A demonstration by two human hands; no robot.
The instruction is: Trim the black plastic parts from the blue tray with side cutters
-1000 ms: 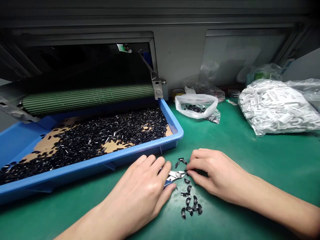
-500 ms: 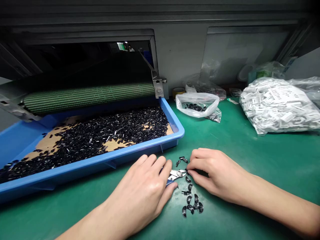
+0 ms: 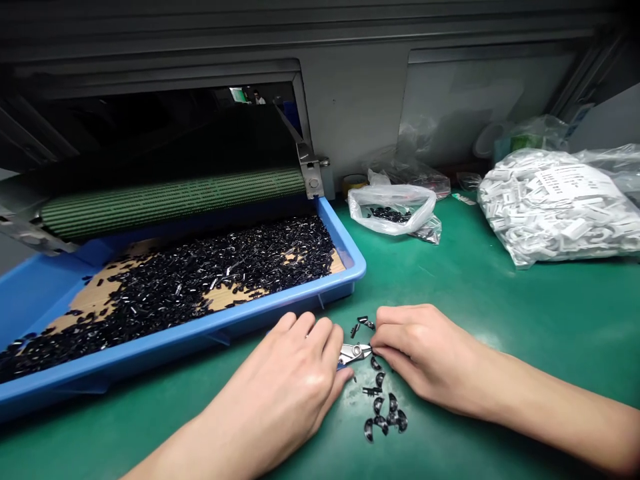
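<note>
My left hand [image 3: 305,373] is closed around the handles of a pair of cutting pliers [image 3: 354,351], whose jaws point right. At the jaw tips, my right hand [image 3: 420,347] pinches a small black plastic part, mostly covered by the fingertips. Several loose black plastic pieces [image 3: 391,421], many of them half-moon shaped, lie on the green table [image 3: 465,440] below and between the hands. A few more black pieces [image 3: 363,324] lie just beyond the pliers.
A blue tray [image 3: 345,243] heaped with small black parts stands at left, under the end of a green conveyor belt [image 3: 175,200]. Behind my right hand are an open plastic bag [image 3: 393,210] with black parts and a large clear bag of white parts [image 3: 555,207].
The pliers' jaws and handles have come closer together as my left hand squeezes. My right fingertips have shifted slightly left, against the jaw tips. The whole view has turned a little.
</note>
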